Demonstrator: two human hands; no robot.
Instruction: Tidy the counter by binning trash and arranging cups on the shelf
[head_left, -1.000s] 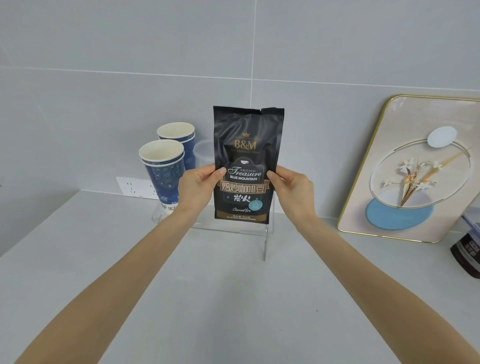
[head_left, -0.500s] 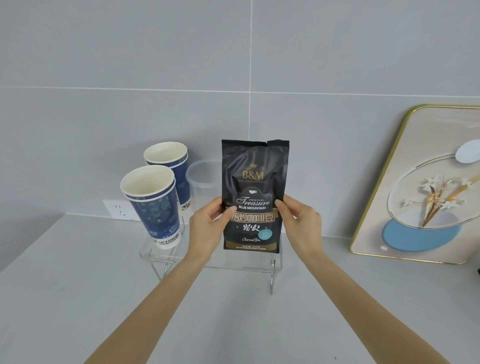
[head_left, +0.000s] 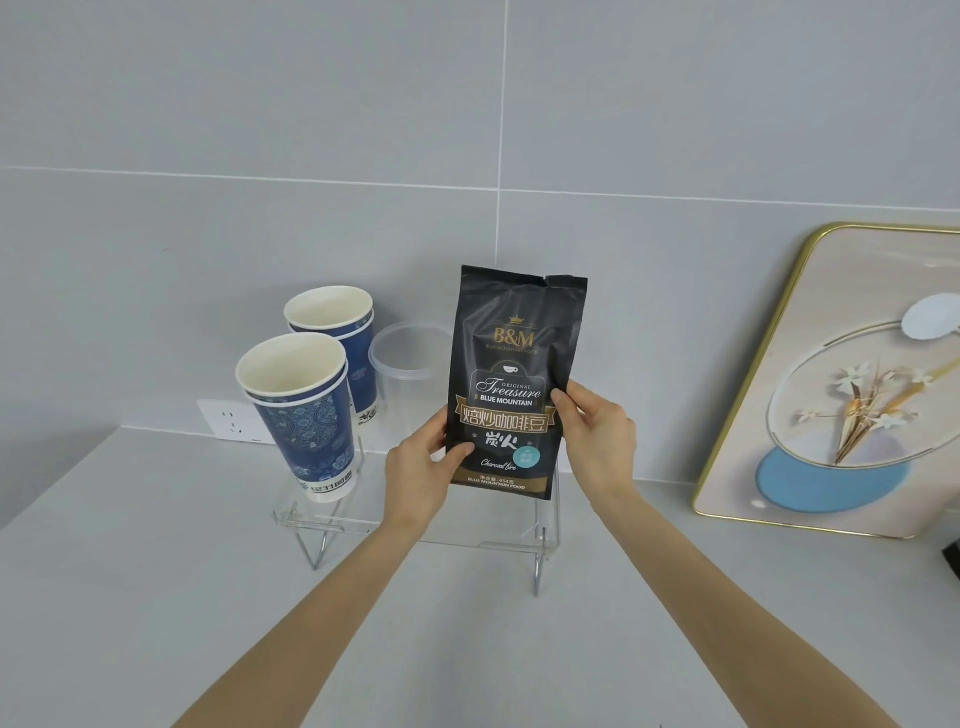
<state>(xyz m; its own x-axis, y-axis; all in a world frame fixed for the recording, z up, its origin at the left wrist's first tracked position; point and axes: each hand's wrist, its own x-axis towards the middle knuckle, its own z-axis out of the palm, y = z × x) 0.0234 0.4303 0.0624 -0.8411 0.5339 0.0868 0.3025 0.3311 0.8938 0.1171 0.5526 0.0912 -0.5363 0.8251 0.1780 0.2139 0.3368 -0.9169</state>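
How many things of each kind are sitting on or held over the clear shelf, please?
Blue paper cup stacks: 2
Clear plastic tubs: 1
Black coffee bags: 1, gripped by both hands
Total: 4

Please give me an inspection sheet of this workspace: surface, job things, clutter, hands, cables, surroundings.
Surface: grey counter, clean.
Job things: two blue paper cup stacks and a clear plastic cup upright on the clear acrylic shelf.
Clutter: black coffee bag, held upright above the shelf.
Hands: left hand and right hand grip the bag's sides.
Cables: nothing seen.
Surroundings: tiled wall, wall socket, gold-framed picture leaning on the wall.
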